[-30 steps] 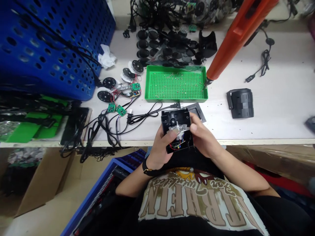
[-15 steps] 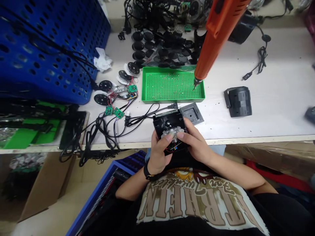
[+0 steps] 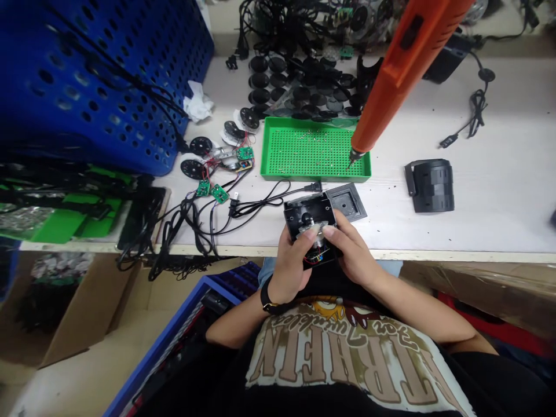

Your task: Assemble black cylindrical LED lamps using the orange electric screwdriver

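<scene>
Between my two hands is an open black plastic housing (image 3: pixel 309 209), held just above the table's front edge. Inside it sit a clear plastic part (image 3: pixel 320 227) and, lower down, a small circuit board with thin coloured wires (image 3: pixel 315 255). My left hand (image 3: pixel 292 263) wraps the housing's left side, its thumb pressing on the clear part. From the right, my right hand (image 3: pixel 353 249) grips the other side, thumb also on the clear part. Behind the housing lies a dark grey square cover (image 3: pixel 350 202), flat on the table.
An orange electric screwdriver (image 3: pixel 393 81) hangs over a green perforated tray (image 3: pixel 278 174) of small screws. Circuit boards with black discs (image 3: pixel 200 145) and tangled black cables (image 3: pixel 174 231) lie left, beside a blue crate (image 3: pixel 143 75). A black rounded housing (image 3: pixel 433 185) stands right.
The camera view has shifted, so the scene sits slightly further right. Both hands still hold the housing; the thumbs stay on the clear part, which appears lower into it and more covered.
</scene>
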`<state>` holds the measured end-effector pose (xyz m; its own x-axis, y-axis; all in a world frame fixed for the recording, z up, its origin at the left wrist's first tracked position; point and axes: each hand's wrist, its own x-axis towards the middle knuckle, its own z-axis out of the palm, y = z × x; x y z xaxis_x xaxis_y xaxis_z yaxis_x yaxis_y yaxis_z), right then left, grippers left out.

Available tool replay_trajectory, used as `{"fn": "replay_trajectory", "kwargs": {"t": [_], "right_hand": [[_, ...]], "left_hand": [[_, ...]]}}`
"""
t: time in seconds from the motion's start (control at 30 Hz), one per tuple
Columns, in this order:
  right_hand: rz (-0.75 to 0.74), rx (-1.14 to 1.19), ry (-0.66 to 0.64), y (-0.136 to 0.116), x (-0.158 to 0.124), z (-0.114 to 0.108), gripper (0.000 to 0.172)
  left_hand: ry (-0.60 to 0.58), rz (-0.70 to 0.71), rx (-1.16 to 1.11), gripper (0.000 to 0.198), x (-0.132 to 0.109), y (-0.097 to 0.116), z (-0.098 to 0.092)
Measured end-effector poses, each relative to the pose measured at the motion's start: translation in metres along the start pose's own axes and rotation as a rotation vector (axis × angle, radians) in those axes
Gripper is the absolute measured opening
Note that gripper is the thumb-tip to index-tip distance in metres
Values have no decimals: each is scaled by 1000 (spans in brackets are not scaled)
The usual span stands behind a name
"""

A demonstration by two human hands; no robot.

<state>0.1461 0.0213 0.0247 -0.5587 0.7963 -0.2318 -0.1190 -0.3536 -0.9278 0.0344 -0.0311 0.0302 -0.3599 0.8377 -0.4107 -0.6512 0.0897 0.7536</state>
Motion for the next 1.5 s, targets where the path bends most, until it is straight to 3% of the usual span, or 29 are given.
{"fn": "replay_trajectory", "kwargs": {"t": [0.17, 0.37, 0.6, 0.83, 0.93, 1.03, 1.17, 1.33, 1.5], "right_hand": [[-29, -18, -36, 2, -2, -4, 45], [-94, -50, 7, 0, -5, -3, 39], [-20, -33, -25, 5, -3, -6, 39], [28, -68, 37, 8, 1, -3, 34], [87, -4, -1, 6, 5, -2, 42], [96, 76, -33, 4, 6, -7, 61], [27, -53, -5, 6, -9, -17, 73], [-71, -287, 10, 20, -39, -21, 68], [-171, -422, 26, 33, -50, -20, 45]], "left_hand": [[-54, -16, -31, 44, -3, 1, 1], [-55, -5, -32, 47, -7, 1, 0], [-41, 27, -34, 45, -3, -5, -3], [-55, -23, -73, 43, 3, -6, -5], [-69, -62, -101, 42, 7, -4, -5], [-74, -70, -157, 39, 11, 2, -3], [-24, -90, -227, 39, 15, 12, -2], [28, -86, -256, 38, 21, 19, -4], [19, -101, -220, 42, 25, 20, -2]]}}
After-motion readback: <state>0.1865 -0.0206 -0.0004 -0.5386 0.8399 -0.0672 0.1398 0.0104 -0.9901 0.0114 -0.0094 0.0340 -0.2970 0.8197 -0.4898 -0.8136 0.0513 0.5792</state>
